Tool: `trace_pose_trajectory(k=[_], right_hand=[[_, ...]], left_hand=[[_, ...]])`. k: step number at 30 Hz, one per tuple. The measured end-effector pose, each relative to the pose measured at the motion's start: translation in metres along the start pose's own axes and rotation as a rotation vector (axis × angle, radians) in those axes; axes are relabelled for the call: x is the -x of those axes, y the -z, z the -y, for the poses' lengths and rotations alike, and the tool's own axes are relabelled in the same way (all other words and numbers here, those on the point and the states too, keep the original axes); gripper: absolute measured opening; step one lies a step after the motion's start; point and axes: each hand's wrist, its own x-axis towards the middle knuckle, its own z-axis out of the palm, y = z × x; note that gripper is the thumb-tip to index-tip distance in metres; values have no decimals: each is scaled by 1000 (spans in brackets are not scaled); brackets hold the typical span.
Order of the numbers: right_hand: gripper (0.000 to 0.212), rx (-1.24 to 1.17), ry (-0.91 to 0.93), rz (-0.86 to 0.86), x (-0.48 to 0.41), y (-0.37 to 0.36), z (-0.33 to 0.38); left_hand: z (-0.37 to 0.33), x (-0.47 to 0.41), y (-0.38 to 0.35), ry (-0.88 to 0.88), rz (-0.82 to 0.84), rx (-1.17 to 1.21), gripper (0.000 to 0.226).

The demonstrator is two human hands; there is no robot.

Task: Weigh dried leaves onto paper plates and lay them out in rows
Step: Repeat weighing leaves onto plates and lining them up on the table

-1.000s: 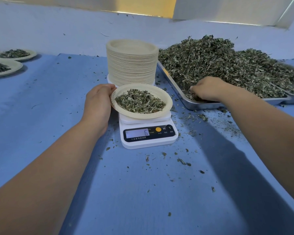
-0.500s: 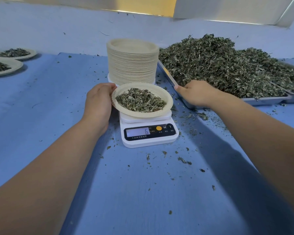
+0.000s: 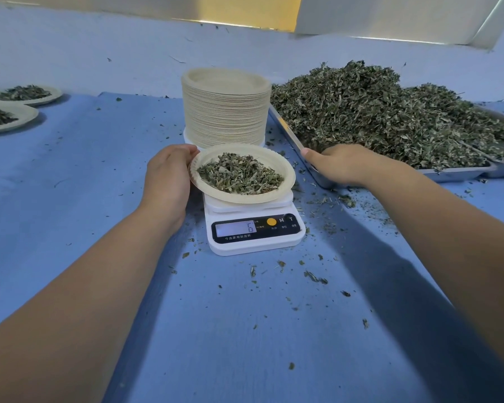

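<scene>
Round beige paper plate point(image 3: 245, 198) sits on the white digital kitchen scale point(image 3: 255, 228); the display reads 6. A low mound of dried grey-green leaf fragments point(image 3: 239, 174) lies in its well.

Left hand point(image 3: 166, 175), just left of the scale, grasps the plate's left rim with the thumb on top. Right hand point(image 3: 344, 165), right of the scale, lies on the near corner of the shiny steel tray point(image 3: 285, 129). Its fingers are tucked out of sight, so I cannot tell if they are clenched or loose.

The plate is round, with no long axis, and it touches the left hand. Filled plates point(image 3: 53, 96) lie far left of the scale, so the left hand looks best placed to carry it.

The plate is thin with a fluted rim and likely flexes. The leaves are light and crumbly. Crumbs lie scattered on the blue table point(image 3: 245, 330) round the scale. A tall stack of matching plates point(image 3: 226, 112) stands behind the scale.
</scene>
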Motion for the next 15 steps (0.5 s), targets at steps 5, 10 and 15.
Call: trace_pose_trajectory(k=[5, 10, 15], right_hand=[[64, -53, 100, -244, 11, -11, 10], [56, -191, 75, -318, 9, -6, 10], [57, -268, 73, -438, 4, 2, 1]], left_hand=[[0, 1, 0, -14, 0, -14, 29], [0, 1, 0, -12, 1, -16, 31], [0, 1, 0, -11, -8, -13, 30]])
